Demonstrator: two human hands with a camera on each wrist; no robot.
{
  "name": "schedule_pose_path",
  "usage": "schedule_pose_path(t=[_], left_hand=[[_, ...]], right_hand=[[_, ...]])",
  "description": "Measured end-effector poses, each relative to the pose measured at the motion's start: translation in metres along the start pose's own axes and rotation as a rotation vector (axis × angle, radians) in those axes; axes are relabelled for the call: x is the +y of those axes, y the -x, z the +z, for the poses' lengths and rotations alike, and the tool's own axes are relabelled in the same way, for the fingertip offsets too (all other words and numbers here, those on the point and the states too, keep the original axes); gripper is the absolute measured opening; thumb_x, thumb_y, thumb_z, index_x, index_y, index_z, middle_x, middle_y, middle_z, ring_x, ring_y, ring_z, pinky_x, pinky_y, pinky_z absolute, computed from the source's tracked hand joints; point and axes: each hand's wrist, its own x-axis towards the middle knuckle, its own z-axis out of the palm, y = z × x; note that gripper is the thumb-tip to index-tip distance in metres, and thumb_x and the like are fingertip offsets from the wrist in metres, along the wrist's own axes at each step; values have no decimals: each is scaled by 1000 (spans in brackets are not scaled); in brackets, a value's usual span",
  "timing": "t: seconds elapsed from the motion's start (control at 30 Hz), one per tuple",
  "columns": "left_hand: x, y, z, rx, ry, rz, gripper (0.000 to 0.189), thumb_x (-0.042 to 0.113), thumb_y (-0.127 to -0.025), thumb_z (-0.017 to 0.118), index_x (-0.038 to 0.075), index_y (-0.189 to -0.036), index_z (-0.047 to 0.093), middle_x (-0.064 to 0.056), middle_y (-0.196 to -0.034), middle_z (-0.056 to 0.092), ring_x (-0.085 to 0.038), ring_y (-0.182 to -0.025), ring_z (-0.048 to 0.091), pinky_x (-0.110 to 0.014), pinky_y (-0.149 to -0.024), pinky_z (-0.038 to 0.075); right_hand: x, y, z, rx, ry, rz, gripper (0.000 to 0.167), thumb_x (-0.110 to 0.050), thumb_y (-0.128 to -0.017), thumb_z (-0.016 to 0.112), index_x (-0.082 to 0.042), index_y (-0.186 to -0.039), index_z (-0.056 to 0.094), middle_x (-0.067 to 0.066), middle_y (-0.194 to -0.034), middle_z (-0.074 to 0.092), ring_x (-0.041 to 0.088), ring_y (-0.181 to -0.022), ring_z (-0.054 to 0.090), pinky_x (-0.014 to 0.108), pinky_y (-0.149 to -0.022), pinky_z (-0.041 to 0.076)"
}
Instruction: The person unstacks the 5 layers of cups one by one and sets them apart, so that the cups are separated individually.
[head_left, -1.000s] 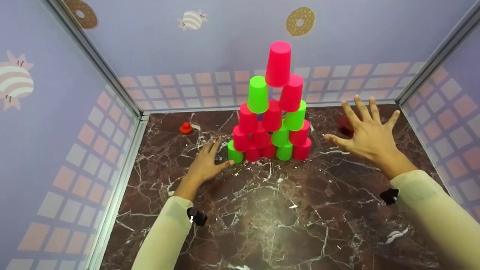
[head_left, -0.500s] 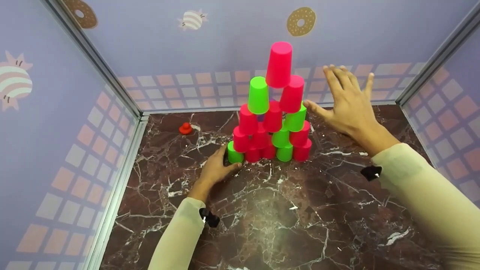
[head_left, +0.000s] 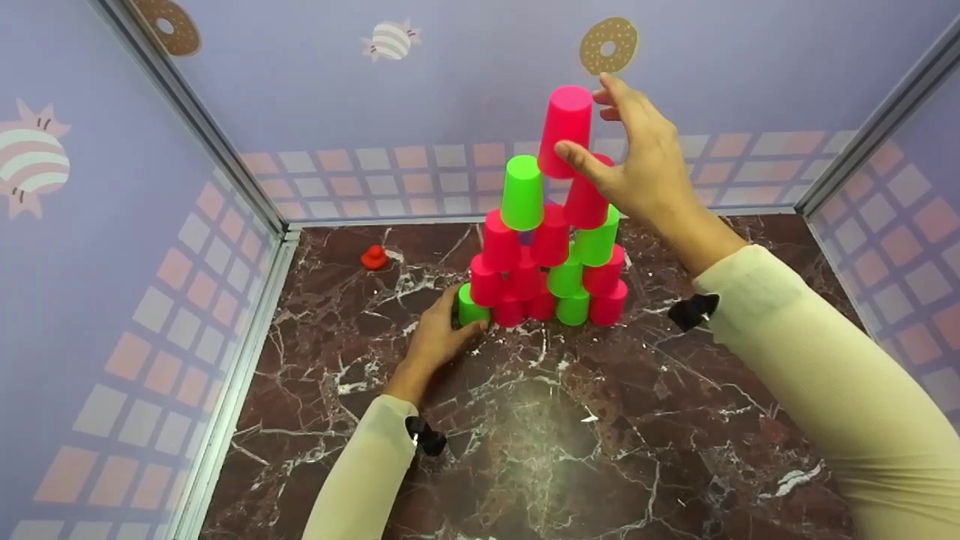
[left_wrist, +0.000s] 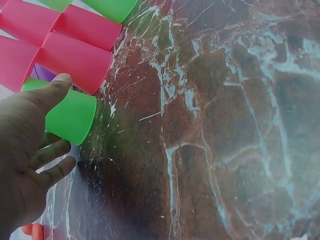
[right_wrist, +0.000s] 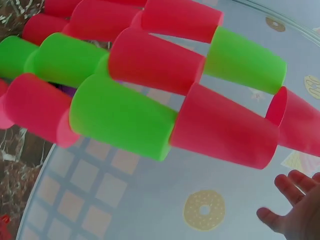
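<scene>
Upside-down pink and green cups stand as a tiered pyramid. A single pink cup tops it, above a green cup and another pink cup. My right hand is raised beside the top cup, fingers spread; its thumb overlaps that cup in the head view, while the right wrist view shows a gap between them. Low on the left, my left hand reaches loosely around the bottom-left green cup, thumb in front and fingers on the far side, some hidden. In the left wrist view several fingertips show apart from the cup.
A small red duck-like figure sits on the dark marbled table at the back left. Something purple shows behind the cups. Printed walls enclose the back and both sides.
My right hand has moved left and up from the right side to the top pink cup. My left hand has slid right, from beside the bottom-left green cup to around it. The pyramid stands the same.
</scene>
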Motion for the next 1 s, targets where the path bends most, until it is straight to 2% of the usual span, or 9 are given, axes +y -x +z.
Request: schedule_pose_path(t=[0.17, 0.33, 0.47, 0.7, 1.0], left_hand=[[1, 0, 0, 15, -2, 8, 84, 34, -95, 88, 12, -165, 47, -20, -150, 67, -38, -129, 70, -55, -110, 56], [0, -2, 0, 28, -14, -12, 81, 33, -96, 87, 18, -165, 48, -18, -155, 65, -38, -134, 68, -56, -112, 54], [0, -4, 2, 34, -38, -9, 74, 31, -97, 85, 16, -162, 52, -16, -154, 66, -38, -137, 67, -57, -115, 53], [-2, -5, 5, 61, -50, 34, 62, 24, -97, 83, 12, -153, 58, -17, -143, 73, -38, -132, 71, -55, -114, 55], [-3, -6, 6, 51, -52, 27, 61, 24, -97, 84, 14, -152, 57, -14, -140, 74, -35, -127, 72, -55, -110, 56]], right_hand=[[-6, -6, 5, 18, -28, -12, 87, -45, -98, 84, -10, -168, 46, 13, -156, 65, 32, -137, 69, 50, -127, 44], [-9, -8, 9, 12, -25, -17, 82, -42, -100, 83, -6, -165, 49, 15, -151, 67, 34, -132, 72, 46, -118, 54], [-10, -9, 12, 13, -19, -20, 78, -41, -101, 81, -5, -163, 51, 15, -148, 69, 32, -134, 69, 46, -112, 58], [-11, -12, 15, 34, -30, -57, 73, -38, -102, 80, -2, -160, 54, 17, -144, 71, 34, -128, 73, 50, -107, 61], [-10, -11, 2, 56, -28, -52, 69, -38, -103, 79, -3, -158, 56, 17, -141, 73, 31, -127, 73, 47, -107, 62]])
